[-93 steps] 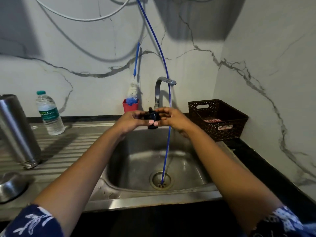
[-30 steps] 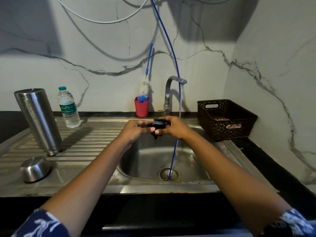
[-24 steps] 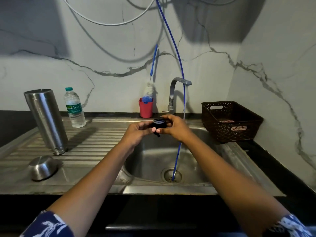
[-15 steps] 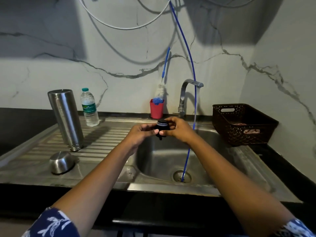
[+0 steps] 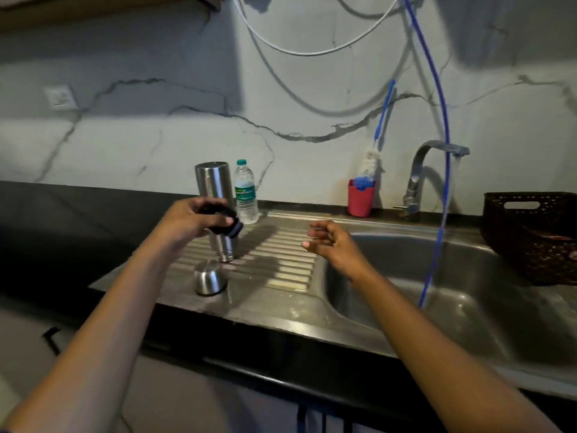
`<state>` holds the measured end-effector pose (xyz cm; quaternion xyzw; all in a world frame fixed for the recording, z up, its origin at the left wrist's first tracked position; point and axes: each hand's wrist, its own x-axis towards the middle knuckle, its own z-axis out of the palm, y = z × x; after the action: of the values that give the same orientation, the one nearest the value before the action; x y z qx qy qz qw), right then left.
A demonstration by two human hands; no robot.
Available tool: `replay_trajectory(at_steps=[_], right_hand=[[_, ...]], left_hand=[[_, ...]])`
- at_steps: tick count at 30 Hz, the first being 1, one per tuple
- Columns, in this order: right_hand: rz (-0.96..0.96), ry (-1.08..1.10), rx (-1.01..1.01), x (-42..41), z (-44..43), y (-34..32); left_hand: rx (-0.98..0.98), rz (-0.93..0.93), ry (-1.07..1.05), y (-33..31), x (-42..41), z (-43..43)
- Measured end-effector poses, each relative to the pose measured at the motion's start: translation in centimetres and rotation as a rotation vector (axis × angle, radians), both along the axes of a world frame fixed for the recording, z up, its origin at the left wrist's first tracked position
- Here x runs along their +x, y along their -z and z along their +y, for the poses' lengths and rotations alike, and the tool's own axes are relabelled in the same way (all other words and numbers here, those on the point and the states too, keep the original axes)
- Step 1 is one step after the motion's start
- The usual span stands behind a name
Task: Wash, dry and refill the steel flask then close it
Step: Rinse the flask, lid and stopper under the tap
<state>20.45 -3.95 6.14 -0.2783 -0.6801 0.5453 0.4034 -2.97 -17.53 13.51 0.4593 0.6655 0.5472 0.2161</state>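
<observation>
The steel flask stands on the ribbed steel part of the desk, apparently mouth down with its narrower ringed end on the ribs, so I judge it empty and draining, though its inside is hidden. It looks rigid and smooth-walled, light while empty, probably wet and therefore slippery. The safest hold would be a full wrap round the middle of the barrel rather than a pinch near either end. It is tall and narrow, so a knock could tip it. The left grip is curled round the black stopper and holds it in front of the flask's middle; whether the stopper touches the flask I cannot tell. The stopper is small, hard and probably wet, so it is best held by its rim. The right grip hangs over the desk's edge by the sink, at 3 o'clock of the flask, with fingers loosely bent and nothing in them. The domed steel cap lies rim down at 6 o'clock of the flask, just beside it. A clear plastic bottle, which seems to hold water, stands at 2 o'clock. Farther toward 3 o'clock, a red cup holds a brush, and a dark basket has something pinkish inside.
</observation>
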Motion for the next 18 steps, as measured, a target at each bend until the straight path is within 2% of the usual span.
replay_trajectory(at_steps=[4,9,18], right_hand=[[0.006,0.048,-0.079,-1.0,-0.1,3.7],[-0.109,-0.006,0.014,-1.2,-0.8,4.5],[-0.211,0.045,0.087,-0.9,-1.1,4.8]], left_hand=[[-0.143,0.089,-0.175,1.8,-5.9,-3.0],[-0.315,0.151,-0.228,6.1,-9.0,-3.4],[-0.262,0.118,-0.230,9.8,-8.8,-3.2]])
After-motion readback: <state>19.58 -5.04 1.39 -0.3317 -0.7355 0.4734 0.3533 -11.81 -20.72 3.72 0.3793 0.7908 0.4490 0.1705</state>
